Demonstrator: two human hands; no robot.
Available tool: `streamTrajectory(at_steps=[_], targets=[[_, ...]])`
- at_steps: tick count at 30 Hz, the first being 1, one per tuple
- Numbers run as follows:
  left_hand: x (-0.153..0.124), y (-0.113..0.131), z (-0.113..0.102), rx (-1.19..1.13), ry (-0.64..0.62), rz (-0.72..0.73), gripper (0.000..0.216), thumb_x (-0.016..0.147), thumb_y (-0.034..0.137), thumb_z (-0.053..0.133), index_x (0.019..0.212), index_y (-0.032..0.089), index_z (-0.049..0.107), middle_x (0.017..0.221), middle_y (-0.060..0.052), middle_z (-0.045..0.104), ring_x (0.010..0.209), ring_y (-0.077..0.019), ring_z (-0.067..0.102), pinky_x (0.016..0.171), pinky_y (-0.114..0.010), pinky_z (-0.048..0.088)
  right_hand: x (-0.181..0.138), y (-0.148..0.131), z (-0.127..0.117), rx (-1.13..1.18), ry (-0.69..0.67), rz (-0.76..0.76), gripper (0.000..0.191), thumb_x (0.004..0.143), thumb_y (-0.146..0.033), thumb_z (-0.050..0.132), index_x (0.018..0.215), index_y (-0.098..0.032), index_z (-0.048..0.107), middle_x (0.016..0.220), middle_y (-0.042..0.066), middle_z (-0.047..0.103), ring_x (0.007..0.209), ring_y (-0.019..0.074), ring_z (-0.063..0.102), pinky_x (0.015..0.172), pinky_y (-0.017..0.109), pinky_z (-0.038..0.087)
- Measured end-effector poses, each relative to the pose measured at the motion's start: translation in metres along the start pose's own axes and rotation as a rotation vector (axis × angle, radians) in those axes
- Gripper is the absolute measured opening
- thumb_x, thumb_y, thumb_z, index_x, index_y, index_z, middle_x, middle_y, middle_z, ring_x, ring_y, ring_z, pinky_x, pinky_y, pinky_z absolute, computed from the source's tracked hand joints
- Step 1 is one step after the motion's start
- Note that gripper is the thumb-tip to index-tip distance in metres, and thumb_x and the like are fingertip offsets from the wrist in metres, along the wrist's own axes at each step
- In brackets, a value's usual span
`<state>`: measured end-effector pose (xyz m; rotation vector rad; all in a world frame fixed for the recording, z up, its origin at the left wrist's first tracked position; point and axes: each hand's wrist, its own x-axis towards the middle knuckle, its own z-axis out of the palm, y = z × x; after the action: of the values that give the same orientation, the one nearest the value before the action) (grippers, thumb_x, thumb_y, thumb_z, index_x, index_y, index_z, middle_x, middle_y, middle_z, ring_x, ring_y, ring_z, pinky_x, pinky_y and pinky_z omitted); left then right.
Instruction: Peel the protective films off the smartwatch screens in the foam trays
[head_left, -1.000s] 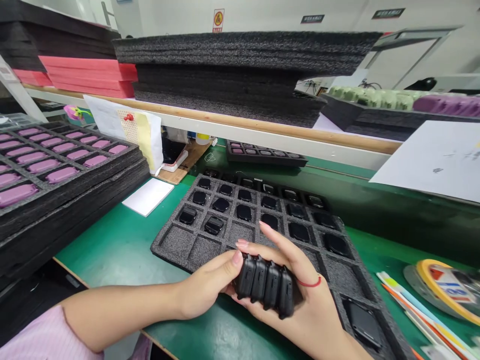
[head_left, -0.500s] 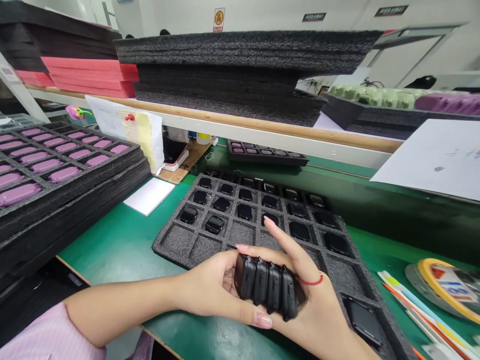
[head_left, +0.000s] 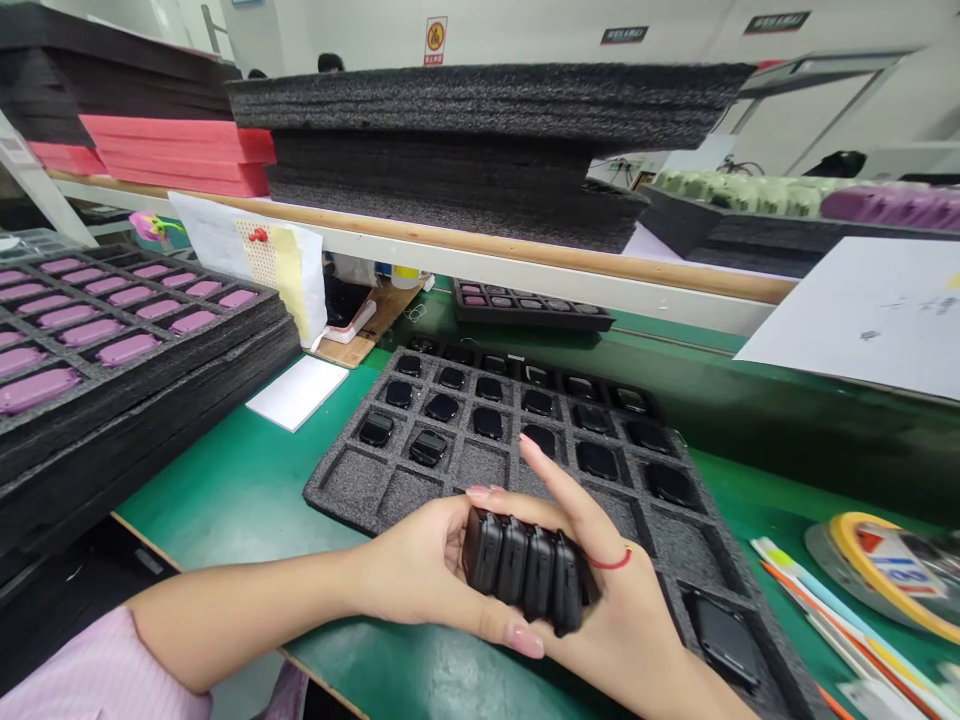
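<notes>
Between my two hands, near the tray's front edge, is a row of several black smartwatch cases standing side by side. My left hand closes round their left end, its thumb along the near side. My right hand closes on the right end, with one finger stretched up. A red string circles that finger. Underneath lies a grey foam tray, its far pockets filled with dark-faced watch cases and some near pockets bare. Another black case sits in a pocket beside my right wrist. My palms hide part of the row.
Stacked foam trays with purple cases stand at the left. A white pad lies on the green table. At the right are a tape roll and coloured sticks. A shelf crosses behind, loaded with black foam.
Both hands and the row of smartwatch cases have shifted very slightly left in view. The grip looks the same, and the tray's contents are unchanged.
</notes>
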<state>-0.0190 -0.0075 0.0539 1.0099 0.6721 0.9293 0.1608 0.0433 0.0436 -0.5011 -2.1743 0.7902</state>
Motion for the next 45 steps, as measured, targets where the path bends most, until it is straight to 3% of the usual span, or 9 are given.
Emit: streamTrajectory(at_steps=[11, 19, 24, 29, 33, 36, 39, 42, 45], targets=[[-0.001, 0.001, -0.001, 0.009, -0.029, -0.039, 0.032, 0.07, 0.011, 0.081, 0.1, 0.015, 0.07, 0.098, -0.005, 0.071, 0.093, -0.0187, 0.067, 0.092, -0.034, 0.054, -0.003, -0.001, 0.001, 0.013, 0.01, -0.006, 0.097, 0.081, -0.022, 0.075, 0.16, -0.03, 0.02, 0.127, 0.005, 0.071, 0.115, 0.0207, 0.07, 0.102, 0.028, 0.056], [0.002, -0.001, -0.006, -0.018, -0.062, -0.034, 0.04, 0.069, 0.011, 0.085, 0.105, 0.016, 0.069, 0.1, -0.004, 0.07, 0.093, -0.0177, 0.066, 0.09, -0.031, 0.052, 0.001, -0.003, 0.003, -0.018, 0.018, -0.023, 0.09, 0.089, -0.031, 0.073, 0.161, -0.028, 0.019, 0.125, 0.007, 0.071, 0.118, 0.0226, 0.068, 0.102, 0.032, 0.058], [0.008, -0.003, -0.006, 0.008, -0.076, 0.1, 0.041, 0.06, 0.017, 0.094, 0.095, 0.014, 0.074, 0.093, -0.003, 0.069, 0.093, -0.0188, 0.063, 0.092, -0.03, 0.049, -0.001, -0.006, 0.01, -0.195, -0.016, -0.13, 0.08, 0.101, -0.035, 0.057, 0.163, -0.025, 0.007, 0.124, 0.007, 0.072, 0.12, 0.0192, 0.067, 0.102, 0.031, 0.058], [0.009, -0.008, -0.005, -0.02, -0.054, 0.149, 0.03, 0.073, 0.022, 0.087, 0.099, 0.015, 0.073, 0.096, -0.003, 0.069, 0.095, -0.0174, 0.064, 0.093, -0.029, 0.048, -0.005, -0.002, 0.017, -0.209, 0.0, -0.073, 0.085, 0.099, -0.037, 0.057, 0.163, -0.022, 0.003, 0.126, 0.006, 0.071, 0.12, 0.019, 0.067, 0.103, 0.032, 0.057], [0.007, -0.009, -0.004, 0.02, -0.005, 0.166, 0.024, 0.076, 0.019, 0.084, 0.096, 0.014, 0.073, 0.098, -0.005, 0.071, 0.097, -0.0179, 0.065, 0.092, -0.029, 0.05, -0.004, 0.001, 0.02, -0.219, -0.009, -0.123, 0.083, 0.098, -0.024, 0.056, 0.163, -0.024, 0.004, 0.13, 0.005, 0.068, 0.126, 0.0185, 0.062, 0.11, 0.036, 0.052], [0.003, -0.008, -0.002, 0.11, 0.066, 0.142, 0.032, 0.069, 0.014, 0.088, 0.097, 0.015, 0.072, 0.094, -0.004, 0.072, 0.091, -0.0179, 0.066, 0.086, -0.028, 0.053, -0.002, -0.004, 0.015, -0.123, -0.049, -0.112, 0.092, 0.094, -0.042, 0.067, 0.163, -0.026, 0.008, 0.142, 0.008, 0.06, 0.136, 0.0212, 0.054, 0.118, 0.041, 0.044], [-0.002, -0.01, -0.001, 0.187, 0.186, 0.169, 0.045, 0.062, 0.018, 0.093, 0.103, 0.015, 0.072, 0.095, -0.005, 0.073, 0.088, -0.0191, 0.067, 0.084, -0.03, 0.054, 0.0, -0.011, 0.009, 0.002, -0.025, 0.006, 0.104, 0.08, -0.06, 0.076, 0.161, -0.028, 0.018, 0.151, 0.01, 0.05, 0.139, 0.0237, 0.051, 0.116, 0.038, 0.045], [-0.004, -0.013, -0.004, 0.282, 0.245, 0.328, 0.047, 0.064, 0.021, 0.093, 0.105, 0.017, 0.072, 0.105, -0.006, 0.074, 0.097, -0.0208, 0.068, 0.092, -0.031, 0.052, 0.002, -0.014, 0.006, 0.069, -0.027, 0.137, 0.082, 0.081, -0.053, 0.079, 0.151, -0.033, 0.041, 0.144, 0.005, 0.059, 0.129, 0.0228, 0.06, 0.106, 0.033, 0.053], [-0.003, -0.013, -0.006, 0.328, 0.157, 0.494, 0.04, 0.075, 0.024, 0.087, 0.112, 0.02, 0.071, 0.114, -0.006, 0.072, 0.103, -0.021, 0.069, 0.095, -0.031, 0.052, 0.003, -0.013, 0.007, 0.168, -0.025, 0.244, 0.062, 0.079, -0.039, 0.082, 0.135, -0.031, 0.058, 0.129, 0.002, 0.07, 0.114, 0.0211, 0.07, 0.095, 0.027, 0.06]])
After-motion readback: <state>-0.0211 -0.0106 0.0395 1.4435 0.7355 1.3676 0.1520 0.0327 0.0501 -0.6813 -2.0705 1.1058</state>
